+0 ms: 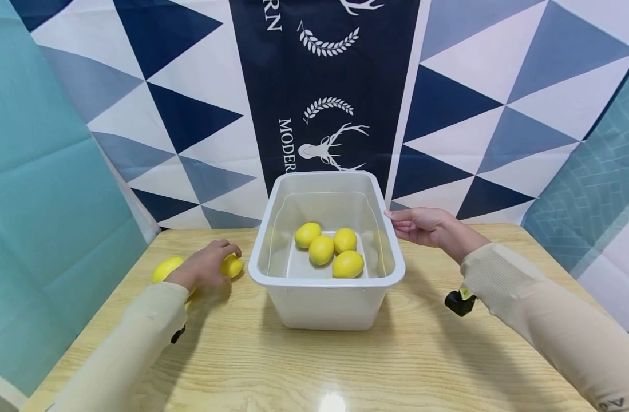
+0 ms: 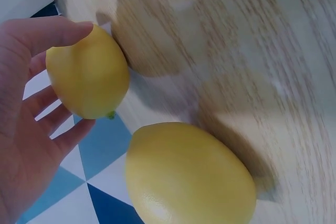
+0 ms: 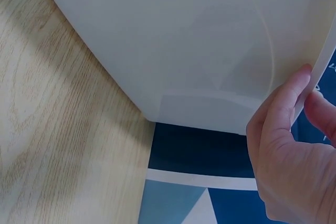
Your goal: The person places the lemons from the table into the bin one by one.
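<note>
The head camera faced forward and down across the worktop (image 1: 232,355) from above; close and tilted, the left wrist view shared two lemons (image 2: 189,174) with it, the right the bin (image 3: 173,51).

Cloth-screened booth (image 1: 51,189), patterned hangings (image 1: 448,103), wood-grain tabletop (image 1: 226,360)

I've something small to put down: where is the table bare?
Widest: the table in front of the bin, between the left sleeve and the right sleeve. A smaller patch lies right of the bin, bordered by the right sleeve and the right hand. Left of the bin is crowded: the left hand holds a lemon, with another lemon close by.
</note>
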